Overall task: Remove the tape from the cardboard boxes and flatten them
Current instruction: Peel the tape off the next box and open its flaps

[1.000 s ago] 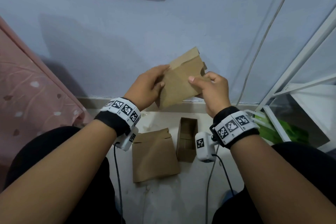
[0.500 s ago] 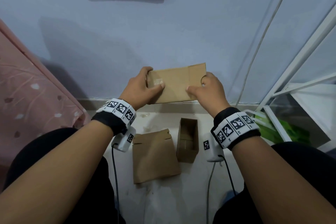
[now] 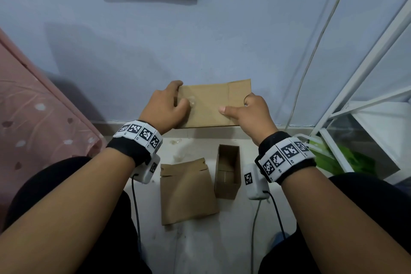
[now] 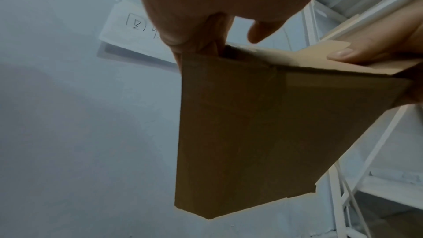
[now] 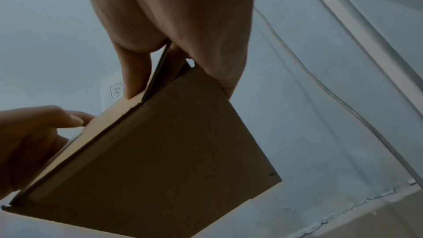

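Note:
I hold a brown cardboard box level in the air before the wall, squeezed nearly flat. My left hand grips its left end, thumb by a clear tape patch on the near face. My right hand pinches the right end, thumb on the near face. In the left wrist view my left hand's fingers reach into the box at its open top edge. The right wrist view shows the box from below. A flattened box and an open upright box lie on the floor.
Pink patterned fabric hangs at the left. A white metal rack with a green bag stands at the right. A cable runs down the wall. Crumpled clear tape bits lie by the skirting. My black-clad legs flank the floor boxes.
The held box has swung from a tilted, upright pose to level with its broad face toward me. My left thumb now sits by the tape patch.

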Demonstrator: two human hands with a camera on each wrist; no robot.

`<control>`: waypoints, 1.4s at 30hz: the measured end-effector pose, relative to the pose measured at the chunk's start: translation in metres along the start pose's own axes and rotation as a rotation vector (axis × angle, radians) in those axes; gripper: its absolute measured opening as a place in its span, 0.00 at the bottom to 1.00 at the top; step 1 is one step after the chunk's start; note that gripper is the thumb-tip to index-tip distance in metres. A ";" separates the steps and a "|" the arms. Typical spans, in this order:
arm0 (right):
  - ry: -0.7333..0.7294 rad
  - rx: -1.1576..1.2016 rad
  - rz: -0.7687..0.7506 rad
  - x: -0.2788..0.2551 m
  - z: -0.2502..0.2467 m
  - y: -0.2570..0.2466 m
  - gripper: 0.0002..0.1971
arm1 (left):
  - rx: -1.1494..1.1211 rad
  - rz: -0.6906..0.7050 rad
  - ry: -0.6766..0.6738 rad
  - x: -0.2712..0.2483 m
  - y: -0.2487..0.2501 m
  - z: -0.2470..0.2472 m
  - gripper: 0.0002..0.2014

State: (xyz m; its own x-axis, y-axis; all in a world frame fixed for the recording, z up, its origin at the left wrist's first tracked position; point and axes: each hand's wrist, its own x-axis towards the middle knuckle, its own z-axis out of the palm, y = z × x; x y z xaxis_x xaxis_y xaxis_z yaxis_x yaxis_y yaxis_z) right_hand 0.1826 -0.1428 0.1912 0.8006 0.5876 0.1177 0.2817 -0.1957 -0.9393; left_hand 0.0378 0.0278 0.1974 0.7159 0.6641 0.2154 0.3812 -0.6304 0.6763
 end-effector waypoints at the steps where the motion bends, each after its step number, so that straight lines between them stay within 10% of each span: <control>1: 0.005 0.002 0.000 0.001 0.000 0.000 0.18 | -0.024 -0.001 -0.002 0.000 0.000 0.001 0.34; 42: 0.102 0.092 0.057 0.001 0.010 0.006 0.34 | -0.291 -0.019 0.097 0.009 -0.007 0.012 0.22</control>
State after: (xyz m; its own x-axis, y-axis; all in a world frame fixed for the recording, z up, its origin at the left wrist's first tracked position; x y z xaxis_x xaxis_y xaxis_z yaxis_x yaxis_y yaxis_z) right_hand 0.1801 -0.1357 0.1826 0.8648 0.4937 0.0914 0.1888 -0.1511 -0.9703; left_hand 0.0487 0.0330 0.1858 0.6456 0.7189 0.2578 0.2004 -0.4852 0.8512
